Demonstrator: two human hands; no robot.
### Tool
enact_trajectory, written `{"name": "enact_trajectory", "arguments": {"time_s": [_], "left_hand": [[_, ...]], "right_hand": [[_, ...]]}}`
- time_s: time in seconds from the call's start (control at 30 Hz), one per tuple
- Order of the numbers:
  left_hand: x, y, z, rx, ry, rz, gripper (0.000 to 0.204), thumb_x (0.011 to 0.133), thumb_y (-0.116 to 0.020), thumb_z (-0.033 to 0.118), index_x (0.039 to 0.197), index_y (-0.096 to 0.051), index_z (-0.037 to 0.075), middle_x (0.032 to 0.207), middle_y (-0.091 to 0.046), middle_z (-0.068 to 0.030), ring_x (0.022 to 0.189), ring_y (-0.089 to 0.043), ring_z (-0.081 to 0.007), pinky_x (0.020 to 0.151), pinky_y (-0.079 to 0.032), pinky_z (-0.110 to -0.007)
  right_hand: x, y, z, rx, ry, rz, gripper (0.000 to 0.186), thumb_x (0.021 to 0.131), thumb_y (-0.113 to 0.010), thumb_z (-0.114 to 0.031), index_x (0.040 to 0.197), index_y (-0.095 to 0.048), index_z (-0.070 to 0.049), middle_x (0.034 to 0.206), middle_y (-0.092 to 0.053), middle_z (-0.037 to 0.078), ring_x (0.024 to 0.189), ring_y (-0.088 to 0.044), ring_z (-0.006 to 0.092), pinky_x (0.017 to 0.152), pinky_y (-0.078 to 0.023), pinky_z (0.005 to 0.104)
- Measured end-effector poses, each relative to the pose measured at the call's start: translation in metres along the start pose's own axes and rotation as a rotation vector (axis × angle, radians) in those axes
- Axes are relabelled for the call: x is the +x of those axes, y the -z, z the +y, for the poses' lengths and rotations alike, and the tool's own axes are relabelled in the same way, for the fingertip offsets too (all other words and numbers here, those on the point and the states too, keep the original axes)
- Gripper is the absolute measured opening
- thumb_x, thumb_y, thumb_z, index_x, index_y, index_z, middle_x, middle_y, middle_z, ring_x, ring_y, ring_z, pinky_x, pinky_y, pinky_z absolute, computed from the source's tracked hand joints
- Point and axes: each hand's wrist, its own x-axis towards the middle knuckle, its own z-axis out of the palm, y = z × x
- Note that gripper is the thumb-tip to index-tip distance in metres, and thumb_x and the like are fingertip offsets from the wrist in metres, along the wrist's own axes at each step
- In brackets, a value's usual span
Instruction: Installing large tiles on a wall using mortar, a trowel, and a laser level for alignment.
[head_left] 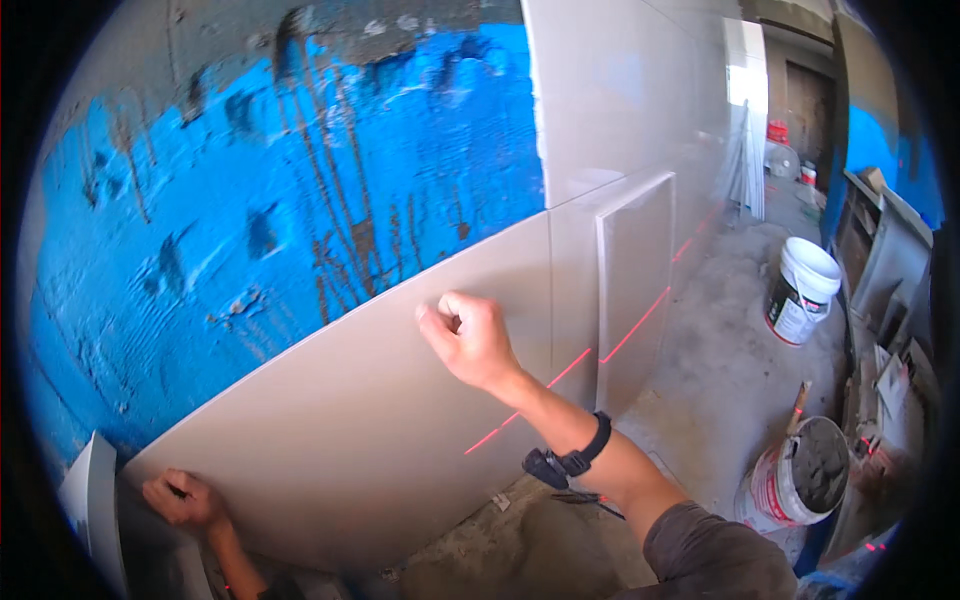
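Observation:
A large beige wall tile (pixel 330 440) stands against the lower part of the wall, its top edge running along the blue-coated surface (pixel 250 240). My right hand (pixel 470 340) is curled into a fist against the tile's face, just below the top edge. Nothing shows between its fingers. Low at the tile's left end, my left hand (pixel 188 500) is also balled up, knuckles close to the face. A black strap with a small dark device (pixel 562 465) circles my right wrist. Red laser dashes (pixel 490 436) cross the tile near my right forearm.
Another tile (pixel 638 270) leans against the tiled wall to the right. A white bucket (pixel 806 275) stands on the dusty floor; nearer, a mortar-filled bucket (pixel 768 495) holds a wooden-handled tool (pixel 799 405). Boards and scraps (pixel 890 260) line the right side. A pale panel (pixel 92 505) stands far left.

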Motion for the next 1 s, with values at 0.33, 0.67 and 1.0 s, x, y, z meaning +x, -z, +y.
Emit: {"name": "enact_trajectory", "arguments": {"time_s": [0.33,0.67,1.0], "left_hand": [[0.003,0.0,0.014,0.024,-0.001,-0.043,0.031,0.103,-0.05,0.01,0.074,-0.046,-0.003,0.074,-0.042,-0.0196,0.071,-0.045,-0.0408,0.066,-0.038,-0.049],[0.0,-0.001,0.006,0.092,-0.014,-0.018,0.033,0.104,-0.049,0.015,0.076,-0.046,-0.003,0.076,-0.043,-0.0186,0.073,-0.046,-0.0399,0.069,-0.04,-0.048],[-0.005,-0.002,0.001,0.091,0.049,-0.004,0.027,0.103,-0.052,0.013,0.08,-0.055,-0.001,0.078,-0.052,-0.0158,0.074,-0.052,-0.0363,0.072,-0.044,-0.045]], "right_hand": [[0.032,0.021,0.02,1.103,-1.061,-0.297,0.043,0.093,-0.057,-0.009,0.058,-0.033,-0.017,0.052,-0.032,-0.006,0.042,-0.024,0.0055,0.041,-0.018,0.0274],[0.019,0.06,0.117,-0.307,-0.055,0.215,0.055,0.102,-0.054,-0.035,0.129,-0.046,0.012,0.133,-0.046,0.03,0.124,-0.047,0.0416,0.1,-0.041,0.0509],[-0.042,0.047,0.142,-0.302,0.009,-0.019,0.086,0.103,-0.05,-0.045,0.157,-0.015,0.013,0.164,-0.011,0.035,0.153,-0.013,0.0502,0.126,-0.013,0.056]]}}
